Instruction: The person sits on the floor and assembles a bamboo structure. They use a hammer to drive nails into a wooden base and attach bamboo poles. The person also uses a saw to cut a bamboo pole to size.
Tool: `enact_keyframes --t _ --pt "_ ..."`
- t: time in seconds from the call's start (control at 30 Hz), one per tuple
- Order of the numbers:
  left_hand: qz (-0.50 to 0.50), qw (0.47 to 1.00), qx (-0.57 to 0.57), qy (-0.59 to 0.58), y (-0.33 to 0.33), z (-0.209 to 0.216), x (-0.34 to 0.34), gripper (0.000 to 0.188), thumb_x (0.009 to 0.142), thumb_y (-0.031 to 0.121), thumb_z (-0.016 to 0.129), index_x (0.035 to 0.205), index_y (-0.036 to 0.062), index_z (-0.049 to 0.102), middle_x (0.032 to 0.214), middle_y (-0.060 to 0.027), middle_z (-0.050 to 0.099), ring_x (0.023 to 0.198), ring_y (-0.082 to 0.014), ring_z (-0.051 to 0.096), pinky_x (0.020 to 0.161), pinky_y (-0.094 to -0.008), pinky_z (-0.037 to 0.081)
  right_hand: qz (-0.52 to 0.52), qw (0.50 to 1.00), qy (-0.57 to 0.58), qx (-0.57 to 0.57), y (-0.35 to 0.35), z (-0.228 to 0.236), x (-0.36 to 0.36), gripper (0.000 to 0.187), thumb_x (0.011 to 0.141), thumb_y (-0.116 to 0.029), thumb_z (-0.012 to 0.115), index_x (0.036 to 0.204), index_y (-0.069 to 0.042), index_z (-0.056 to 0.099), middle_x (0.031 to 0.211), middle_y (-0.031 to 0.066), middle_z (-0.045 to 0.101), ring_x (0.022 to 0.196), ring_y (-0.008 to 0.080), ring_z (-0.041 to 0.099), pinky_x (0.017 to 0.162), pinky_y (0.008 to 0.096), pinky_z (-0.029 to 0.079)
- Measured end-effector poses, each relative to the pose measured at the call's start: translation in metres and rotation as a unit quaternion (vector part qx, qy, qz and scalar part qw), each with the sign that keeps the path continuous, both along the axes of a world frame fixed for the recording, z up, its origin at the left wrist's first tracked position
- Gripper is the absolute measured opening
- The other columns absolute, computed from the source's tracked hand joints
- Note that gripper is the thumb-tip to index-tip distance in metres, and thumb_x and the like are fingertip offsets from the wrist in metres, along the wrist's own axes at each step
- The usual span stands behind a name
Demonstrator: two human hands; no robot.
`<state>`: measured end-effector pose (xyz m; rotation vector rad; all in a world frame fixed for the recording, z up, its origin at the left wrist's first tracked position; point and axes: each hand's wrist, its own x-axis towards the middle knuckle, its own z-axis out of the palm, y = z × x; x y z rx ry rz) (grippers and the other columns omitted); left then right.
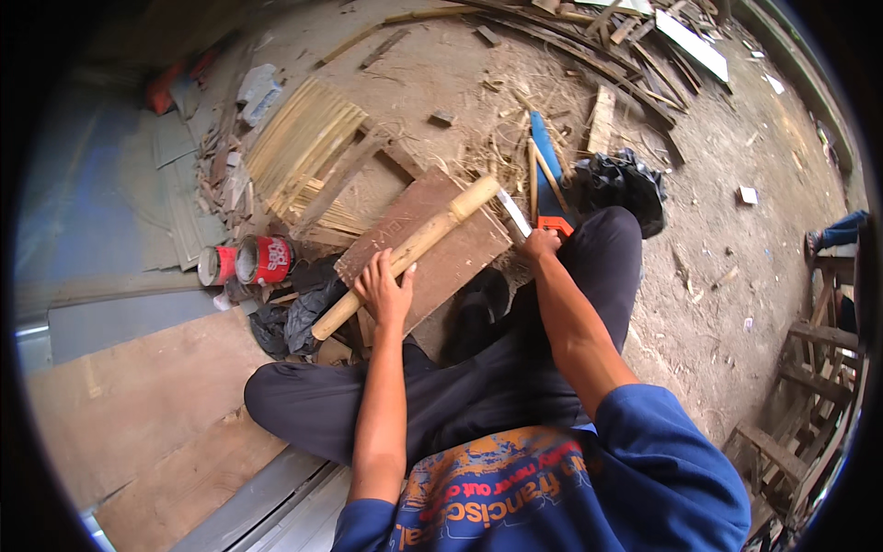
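Observation:
A thick length of bamboo (432,230) lies slantwise across a reddish-brown wooden board (391,221). My left hand (384,290) grips it near its lower left end, fingers over the top. In my right hand (541,243), closed beside my right knee, is a knife (515,213); its pale blade points up toward the bamboo's far end, and its handle is hidden in my fist. Just beyond that fist lies a handsaw (546,156) with a blue blade and an orange handle. Thin bamboo strips (533,179) rest against the saw.
Split bamboo slats (303,138) are stacked at the far left. Two red cans (264,260) stand left of the board, near black plastic (313,304). A black plastic bag (625,184) sits beyond my right knee. Shavings and scrap timber (635,64) litter the ground; a wooden rack (819,368) stands at right.

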<state>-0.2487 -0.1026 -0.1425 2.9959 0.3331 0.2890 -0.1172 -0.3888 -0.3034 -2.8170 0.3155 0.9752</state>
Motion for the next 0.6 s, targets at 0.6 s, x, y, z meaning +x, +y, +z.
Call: enact_keyframes --t 0.6 --pt "0.008 0.999 0.046 0.001 -0.004 0.007 0.000 0.057 0.088 0.050 0.062 0.127 0.0108 0.052 0.138 -0.0124 0.046 0.120 -0.0330 0.048 0.103 -0.0498 0.031 -0.342 0.937 -0.041 0.055 0.004 -0.068 0.036 0.033 0.095 -0.020 0.050 0.120 -0.002 0.063 0.119 0.0184 0.066 0.111 0.0322 0.065 0.091 0.0417 0.054"
